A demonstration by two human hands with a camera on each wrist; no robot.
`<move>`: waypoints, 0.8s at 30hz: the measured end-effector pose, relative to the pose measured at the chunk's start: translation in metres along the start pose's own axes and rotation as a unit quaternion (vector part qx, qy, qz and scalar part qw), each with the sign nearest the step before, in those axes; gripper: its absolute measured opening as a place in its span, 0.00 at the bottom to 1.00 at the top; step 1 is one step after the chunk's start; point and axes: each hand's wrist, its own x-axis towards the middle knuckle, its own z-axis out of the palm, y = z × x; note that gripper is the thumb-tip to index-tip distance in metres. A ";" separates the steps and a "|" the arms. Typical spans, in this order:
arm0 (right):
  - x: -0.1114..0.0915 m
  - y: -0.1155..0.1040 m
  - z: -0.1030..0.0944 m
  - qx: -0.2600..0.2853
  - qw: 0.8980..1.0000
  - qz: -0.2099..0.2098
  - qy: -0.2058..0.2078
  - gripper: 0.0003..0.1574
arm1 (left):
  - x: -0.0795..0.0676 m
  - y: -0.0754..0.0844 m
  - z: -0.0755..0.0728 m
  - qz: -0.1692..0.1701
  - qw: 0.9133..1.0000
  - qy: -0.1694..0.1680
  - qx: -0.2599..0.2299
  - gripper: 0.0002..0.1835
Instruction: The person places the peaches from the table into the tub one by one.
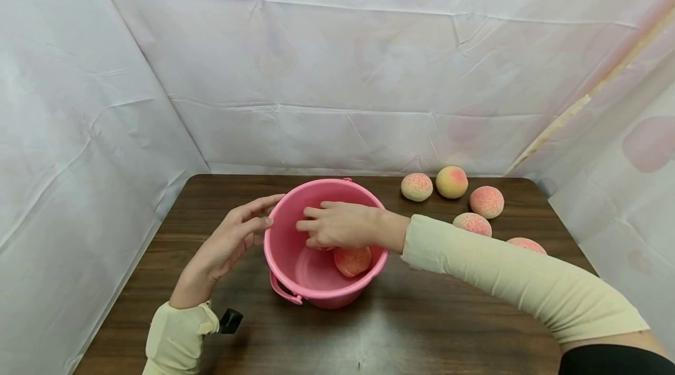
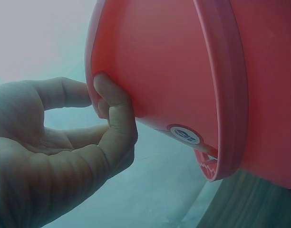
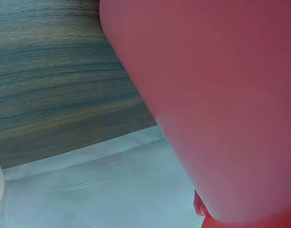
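Note:
A pink bucket (image 1: 327, 293) stands upright on the table, its handle hanging down at the near left. My left hand (image 1: 232, 240) grips its left rim; in the left wrist view, the thumb and fingers (image 2: 118, 118) pinch the bucket wall (image 2: 160, 61). My right hand (image 1: 340, 225) reaches palm down into the bucket from the right, fingers spread and slightly bent. Its palm side is hidden, so whether it holds anything is unclear. Below that wrist, a peach (image 1: 352, 261) lies inside the bucket. Only the bucket's outer wall (image 3: 207, 104) fills most of the right wrist view.
Several peaches lie at the table's back right, among them a yellowish one (image 1: 452, 182) and a pinker one (image 1: 487, 203). My right forearm passes over the nearer peaches (image 1: 527, 244), partly covering them. White sheeting (image 1: 327, 70) encloses the dark wooden table (image 1: 422, 316) at the back and sides.

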 end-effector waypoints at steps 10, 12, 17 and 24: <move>0.003 -0.001 0.003 0.067 0.998 -0.006 0.019 0.08 | 0.000 0.000 0.000 0.003 1.000 0.002 0.004 0.27; 0.004 -0.001 0.004 0.096 0.995 -0.008 0.024 0.04 | 0.000 0.000 0.001 0.004 1.000 0.000 0.005 0.27; 0.003 -0.001 0.004 0.117 0.993 -0.002 0.013 0.06 | 0.001 0.000 0.001 0.005 1.000 -0.007 0.003 0.27; 0.001 -0.001 0.003 0.110 0.994 -0.001 -0.011 0.15 | 0.001 0.000 0.002 0.003 1.000 -0.007 0.001 0.27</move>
